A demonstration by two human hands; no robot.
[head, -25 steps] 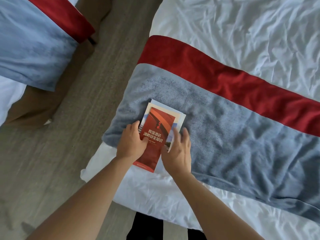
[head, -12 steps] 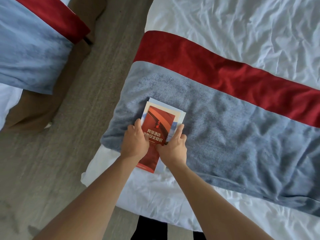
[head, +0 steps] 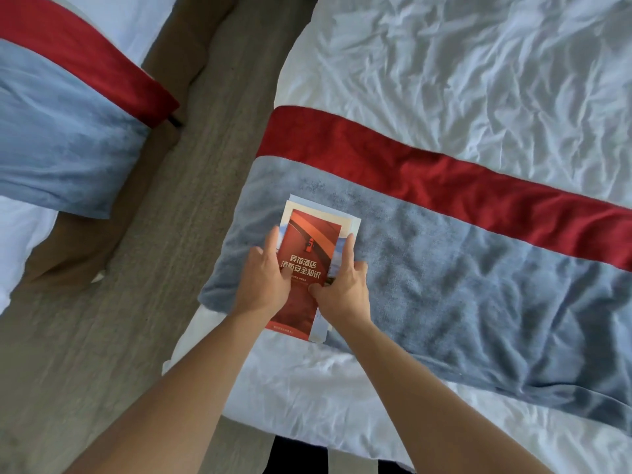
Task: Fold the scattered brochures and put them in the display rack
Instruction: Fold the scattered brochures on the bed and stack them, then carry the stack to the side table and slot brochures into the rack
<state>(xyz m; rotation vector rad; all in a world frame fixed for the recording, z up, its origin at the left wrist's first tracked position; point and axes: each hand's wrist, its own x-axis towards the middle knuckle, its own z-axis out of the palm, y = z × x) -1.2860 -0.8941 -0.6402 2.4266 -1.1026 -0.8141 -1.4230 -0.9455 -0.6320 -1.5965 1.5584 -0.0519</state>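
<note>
A small stack of folded brochures (head: 309,241) lies on the grey part of the bed runner, near the bed's left corner. The top one is red with white Chinese lettering; pale brochures (head: 349,218) stick out beneath it at the top and right. My left hand (head: 265,273) holds the stack's left edge, thumb on the red cover. My right hand (head: 343,285) grips the right edge, index finger stretched along the side and thumb pressing the cover. No display rack is in view.
The grey-and-red runner (head: 478,275) crosses a bed with a crumpled white sheet (head: 461,80). A second bed with the same runner (head: 61,138) stands at the left. A strip of grey-brown floor (head: 160,268) separates them.
Both hands have closed in on the stack from its sides and squared it. The right hand, flat beside it a second ago, now grips its right edge.
</note>
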